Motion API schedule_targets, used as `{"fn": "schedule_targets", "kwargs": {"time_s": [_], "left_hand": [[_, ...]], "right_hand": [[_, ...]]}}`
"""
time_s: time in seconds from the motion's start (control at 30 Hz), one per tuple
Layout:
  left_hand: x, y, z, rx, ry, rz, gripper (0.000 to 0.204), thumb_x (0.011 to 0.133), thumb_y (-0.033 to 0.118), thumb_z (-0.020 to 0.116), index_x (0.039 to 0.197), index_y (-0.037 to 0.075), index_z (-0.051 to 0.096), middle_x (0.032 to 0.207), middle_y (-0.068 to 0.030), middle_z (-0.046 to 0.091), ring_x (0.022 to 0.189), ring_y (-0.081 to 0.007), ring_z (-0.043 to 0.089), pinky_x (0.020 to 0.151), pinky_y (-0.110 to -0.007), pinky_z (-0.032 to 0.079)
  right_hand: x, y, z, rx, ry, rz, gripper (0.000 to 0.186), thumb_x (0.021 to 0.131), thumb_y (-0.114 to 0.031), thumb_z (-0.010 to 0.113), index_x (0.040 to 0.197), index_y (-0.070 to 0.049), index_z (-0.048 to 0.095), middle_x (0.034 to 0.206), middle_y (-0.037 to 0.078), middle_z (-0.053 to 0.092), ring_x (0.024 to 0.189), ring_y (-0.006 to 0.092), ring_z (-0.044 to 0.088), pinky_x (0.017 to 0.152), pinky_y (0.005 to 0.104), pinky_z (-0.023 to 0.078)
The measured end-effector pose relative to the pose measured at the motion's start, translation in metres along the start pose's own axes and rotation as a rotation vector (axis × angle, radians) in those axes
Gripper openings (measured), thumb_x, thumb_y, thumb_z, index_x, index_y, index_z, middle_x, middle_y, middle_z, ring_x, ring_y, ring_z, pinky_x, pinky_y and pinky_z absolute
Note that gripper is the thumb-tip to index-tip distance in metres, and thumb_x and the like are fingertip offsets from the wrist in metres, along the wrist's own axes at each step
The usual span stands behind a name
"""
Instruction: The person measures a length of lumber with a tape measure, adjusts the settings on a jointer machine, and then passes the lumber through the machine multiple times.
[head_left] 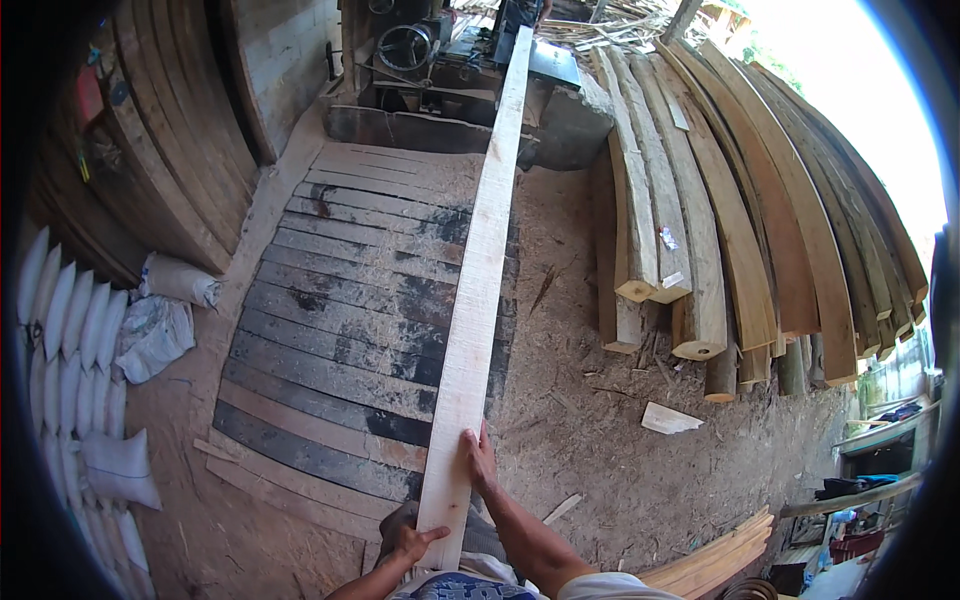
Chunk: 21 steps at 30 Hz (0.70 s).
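Note:
A long pale sawn board point(480, 250) runs from near my body to a machine point(410, 55) at the top. My left hand point(418, 540) grips the board's near left edge, thumb on the top face, fingers hidden underneath. Further along, my right hand point(478, 455) is closed on the right edge. Another person point(520, 14), only partly visible, stands at the board's far end beside the machine; what that person's hands do is too small to tell.
Stacked timbers point(700, 200) lie to the right, more boards point(710, 560) lower right. Upright planks point(170, 140) and piled white sacks point(90, 330) line the left. Slatted boards point(320, 300) cover dusty ground, and a cluttered bench point(880, 485) stands far right.

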<state>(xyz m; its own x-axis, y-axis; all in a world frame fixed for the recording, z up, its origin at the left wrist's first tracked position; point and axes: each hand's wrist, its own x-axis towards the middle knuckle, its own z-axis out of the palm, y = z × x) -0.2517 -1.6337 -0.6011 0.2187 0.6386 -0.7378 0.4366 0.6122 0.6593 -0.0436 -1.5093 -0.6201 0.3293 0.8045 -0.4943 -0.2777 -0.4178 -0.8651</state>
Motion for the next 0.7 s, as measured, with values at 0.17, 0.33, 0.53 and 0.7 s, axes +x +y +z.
{"fn": "schedule_targets", "kwargs": {"time_s": [0.17,0.33,0.53,0.7], "left_hand": [[0.052,0.06,-0.007,0.036,0.021,-0.073,0.052,0.068,0.04,0.085,0.099,-0.001,0.074,0.09,-0.0157,0.074,0.076,-0.0218,0.071,0.073,-0.031,0.055],[0.117,0.106,-0.009,-0.097,-0.007,-0.019,0.048,0.068,0.036,0.084,0.096,-0.002,0.075,0.086,-0.0139,0.074,0.075,-0.02,0.07,0.071,-0.032,0.055],[0.184,0.211,-0.022,-0.212,0.027,0.07,0.05,0.068,0.037,0.084,0.095,-0.004,0.074,0.089,-0.016,0.074,0.077,-0.0193,0.07,0.072,-0.033,0.054],[0.234,0.294,-0.033,-0.194,0.012,0.047,0.047,0.069,0.034,0.083,0.1,0.0,0.073,0.092,-0.0131,0.074,0.08,-0.0195,0.07,0.074,-0.033,0.055]], "right_hand": [[0.075,-0.039,-0.001,0.041,-0.037,-0.082,0.065,0.101,-0.036,0.053,0.154,-0.011,0.025,0.142,0.01,0.049,0.125,0.0174,0.046,0.105,0.0298,0.035],[0.145,-0.082,0.004,0.055,-0.017,-0.074,0.064,0.101,-0.035,0.052,0.154,-0.011,0.025,0.141,0.009,0.048,0.124,0.0165,0.045,0.105,0.0296,0.035],[0.243,-0.143,0.013,0.025,-0.023,-0.08,0.066,0.101,-0.035,0.053,0.155,-0.01,0.024,0.139,0.009,0.05,0.122,0.0172,0.047,0.104,0.0301,0.037],[0.318,-0.194,0.016,0.04,-0.013,-0.063,0.064,0.101,-0.033,0.052,0.155,-0.011,0.025,0.14,0.01,0.05,0.123,0.0181,0.047,0.104,0.0302,0.037]]}}
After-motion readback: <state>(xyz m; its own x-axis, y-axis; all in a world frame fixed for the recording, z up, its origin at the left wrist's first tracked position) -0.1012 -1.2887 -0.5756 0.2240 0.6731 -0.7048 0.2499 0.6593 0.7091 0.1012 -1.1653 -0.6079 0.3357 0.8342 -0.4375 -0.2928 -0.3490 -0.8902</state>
